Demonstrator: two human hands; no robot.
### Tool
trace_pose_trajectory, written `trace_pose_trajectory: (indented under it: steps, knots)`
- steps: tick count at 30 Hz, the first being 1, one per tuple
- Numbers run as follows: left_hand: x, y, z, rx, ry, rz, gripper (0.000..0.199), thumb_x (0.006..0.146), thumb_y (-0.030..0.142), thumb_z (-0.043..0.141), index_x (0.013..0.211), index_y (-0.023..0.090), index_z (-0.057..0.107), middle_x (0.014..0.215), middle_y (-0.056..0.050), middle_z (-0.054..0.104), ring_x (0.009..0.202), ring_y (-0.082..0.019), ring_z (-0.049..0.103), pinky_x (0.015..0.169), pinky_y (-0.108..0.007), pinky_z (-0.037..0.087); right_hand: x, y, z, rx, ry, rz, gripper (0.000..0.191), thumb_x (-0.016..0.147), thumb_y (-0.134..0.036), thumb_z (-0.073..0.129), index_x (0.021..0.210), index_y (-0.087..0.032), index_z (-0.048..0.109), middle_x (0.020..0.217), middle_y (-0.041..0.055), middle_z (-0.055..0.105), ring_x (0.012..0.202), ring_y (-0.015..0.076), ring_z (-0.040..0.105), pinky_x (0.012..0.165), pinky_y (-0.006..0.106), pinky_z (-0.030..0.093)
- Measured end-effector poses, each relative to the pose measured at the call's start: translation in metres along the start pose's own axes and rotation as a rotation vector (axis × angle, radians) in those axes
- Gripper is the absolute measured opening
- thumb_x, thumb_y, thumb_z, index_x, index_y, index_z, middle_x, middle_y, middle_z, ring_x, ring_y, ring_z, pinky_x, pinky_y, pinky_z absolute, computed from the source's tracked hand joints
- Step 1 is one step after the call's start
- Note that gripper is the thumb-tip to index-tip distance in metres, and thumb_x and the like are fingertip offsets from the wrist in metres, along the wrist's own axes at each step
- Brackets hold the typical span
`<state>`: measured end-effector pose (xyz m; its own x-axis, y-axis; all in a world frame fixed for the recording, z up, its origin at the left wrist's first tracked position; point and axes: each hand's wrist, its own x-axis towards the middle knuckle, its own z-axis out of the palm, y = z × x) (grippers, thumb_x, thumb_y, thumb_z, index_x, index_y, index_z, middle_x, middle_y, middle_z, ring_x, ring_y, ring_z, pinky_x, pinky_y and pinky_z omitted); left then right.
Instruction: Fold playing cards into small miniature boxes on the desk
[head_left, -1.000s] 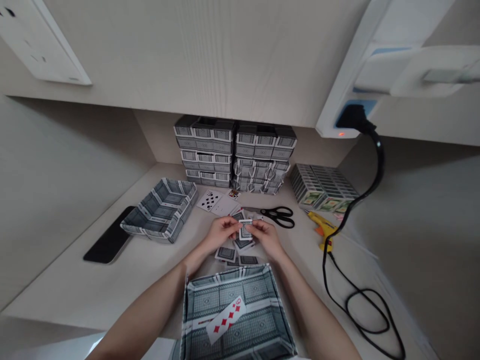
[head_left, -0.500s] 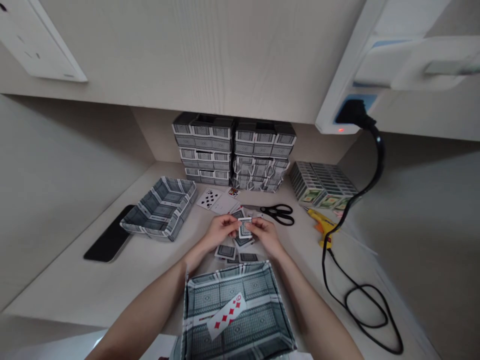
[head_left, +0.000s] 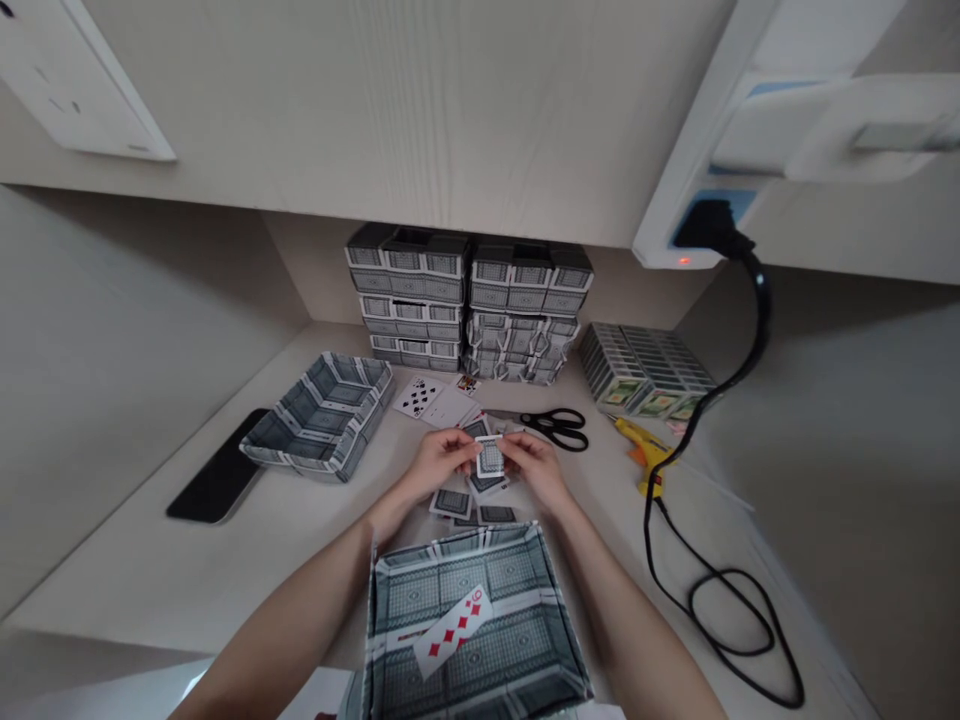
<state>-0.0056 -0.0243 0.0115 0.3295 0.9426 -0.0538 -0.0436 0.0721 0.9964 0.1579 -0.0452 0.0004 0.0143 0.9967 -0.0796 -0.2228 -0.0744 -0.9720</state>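
Note:
Between my two hands is a small playing card piece [head_left: 490,456], its grey patterned back facing up. My left hand [head_left: 441,461] pinches its left edge; my right hand [head_left: 531,462] pinches the right edge. Below them on the table lie several more cut card pieces [head_left: 451,503]. Closest to me, between my forearms, stands an open box made of playing cards [head_left: 510,655], with a cut strip of a diamonds card [head_left: 452,632] lying in it. Beyond my hands are face-up cards [head_left: 418,397] and black-handled scissors [head_left: 556,428].
A card tray [head_left: 322,415] sits at left, partly over a black phone [head_left: 217,468]. Stacked card boxes [head_left: 409,290] stand at the back, card packs [head_left: 645,370] to their right. A yellow glue gun [head_left: 645,450] and black cable [head_left: 761,640] lie at right. A cabinet panel [head_left: 420,110] overhangs the table.
My right thumb has slid from the card piece's face toward its right edge, so more of the patterned back shows. Everything else stays in place.

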Motion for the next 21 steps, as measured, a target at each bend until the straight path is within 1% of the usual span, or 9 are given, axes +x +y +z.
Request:
trace_pose_trajectory:
  steps: [9, 16, 21]
  knots:
    - [-0.0006, 0.0002, 0.0007, 0.003, 0.017, 0.0, 0.029, 0.061, 0.038, 0.068, 0.062, 0.011, 0.058, 0.045, 0.004, 0.053, 0.041, -0.006, 0.045, 0.042, -0.018, 0.031, 0.0004, 0.0028, 0.0008, 0.022, 0.014, -0.019, 0.021, 0.06, -0.036, 0.07, 0.068, -0.017, 0.065, 0.059, -0.001, 0.06, 0.048, 0.0102, 0.048, 0.049, 0.024, 0.038]
    - [-0.0018, 0.0002, 0.0003, 0.012, -0.013, 0.004, 0.03, 0.061, 0.039, 0.068, 0.062, 0.012, 0.058, 0.047, 0.003, 0.054, 0.042, -0.006, 0.046, 0.043, -0.018, 0.032, -0.0007, 0.0061, -0.0012, -0.03, 0.022, -0.071, 0.02, 0.063, -0.037, 0.067, 0.068, -0.018, 0.065, 0.059, -0.0009, 0.058, 0.05, 0.0111, 0.048, 0.05, 0.025, 0.037]
    - [-0.0022, 0.0023, 0.001, 0.005, -0.011, -0.002, 0.031, 0.06, 0.041, 0.068, 0.061, 0.012, 0.058, 0.045, 0.004, 0.053, 0.04, -0.006, 0.044, 0.042, -0.018, 0.031, -0.0015, 0.0025, 0.0015, -0.096, 0.043, -0.112, 0.02, 0.065, -0.039, 0.065, 0.065, -0.019, 0.063, 0.057, -0.0015, 0.055, 0.052, 0.012, 0.046, 0.052, 0.025, 0.035]
